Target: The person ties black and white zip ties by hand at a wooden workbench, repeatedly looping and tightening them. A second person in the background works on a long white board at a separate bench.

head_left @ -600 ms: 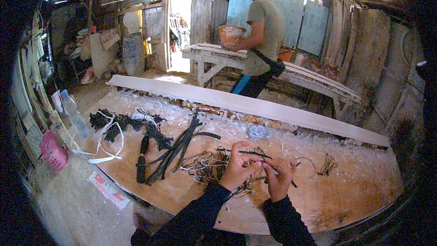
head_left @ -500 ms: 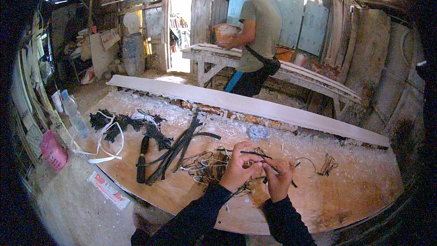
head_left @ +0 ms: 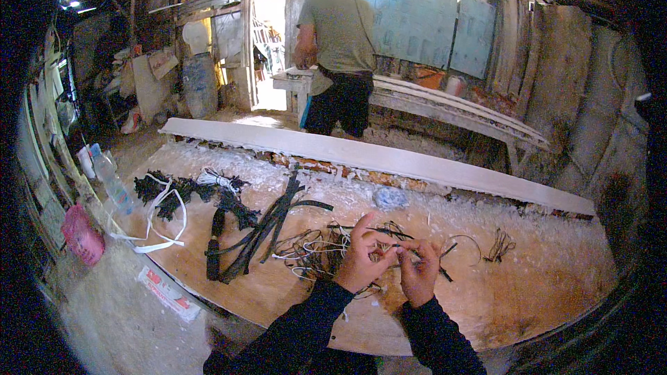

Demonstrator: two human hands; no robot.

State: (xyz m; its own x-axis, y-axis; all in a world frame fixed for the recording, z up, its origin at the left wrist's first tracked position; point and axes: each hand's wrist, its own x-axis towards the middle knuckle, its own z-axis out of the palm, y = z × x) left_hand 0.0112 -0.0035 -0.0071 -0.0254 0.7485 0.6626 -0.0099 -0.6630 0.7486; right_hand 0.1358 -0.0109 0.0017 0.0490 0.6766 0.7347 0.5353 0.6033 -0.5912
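My left hand [head_left: 360, 258] and my right hand [head_left: 419, 272] meet above the wooden table. Both pinch a thin dark strip [head_left: 397, 246] between thumb and fingertips; its exact kind is too small to tell. Under and beside my left hand lies a loose tangle of dark and white cords [head_left: 313, 253]. Black flat strips [head_left: 267, 232] are heaped to the left, next to a black-handled tool [head_left: 215, 246]. A small bundle of thin brown cord [head_left: 499, 245] rests right of my right hand.
A long white-coated board [head_left: 375, 158] runs along the table's far edge. Black cord bundles [head_left: 167, 194], a white strap loop [head_left: 167, 226] and a plastic bottle [head_left: 111, 180] sit at the left. A crumpled blue-white lump [head_left: 392, 199] lies beyond my hands. Another person [head_left: 340, 35] stands at a far bench [head_left: 458, 107].
The other person has moved left, turned their back, and the bucket they held is out of sight. My hands stay together on the strip, with fingers shifted slightly.
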